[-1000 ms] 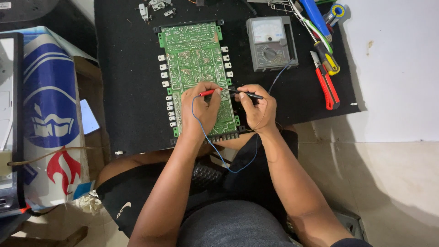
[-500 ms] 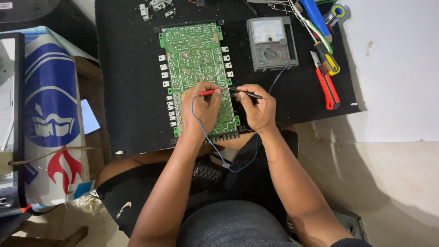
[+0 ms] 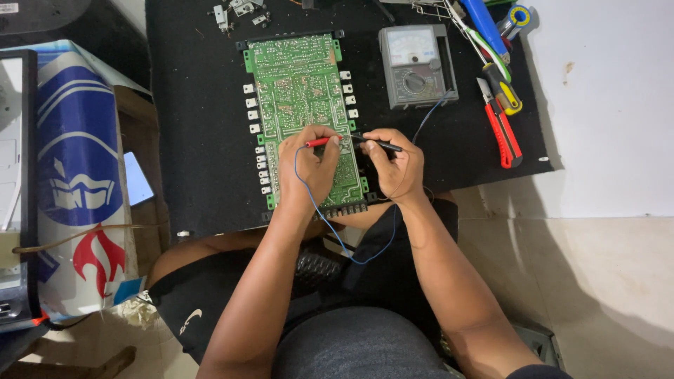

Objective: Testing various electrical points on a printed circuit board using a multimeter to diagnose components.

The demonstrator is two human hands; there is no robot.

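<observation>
A long green circuit board (image 3: 298,91) lies on a black mat (image 3: 203,140) in front of me. My left hand (image 3: 307,167) rests on the board's near part and grips a red test probe (image 3: 321,142) with a blue lead (image 3: 330,224). My right hand (image 3: 394,165) holds a black test probe (image 3: 378,144) pointing left, tip close to the red one over the board. A grey analogue meter (image 3: 418,64) sits right of the board, its leads trailing toward my hands.
Red-handled pliers (image 3: 502,126), a yellow-and-black screwdriver (image 3: 500,81) and a blue tool (image 3: 484,21) lie at the mat's right end. Small metal parts (image 3: 235,12) sit at the far edge. A blue, white and red box (image 3: 77,175) stands at left. Pale floor (image 3: 604,140) lies right.
</observation>
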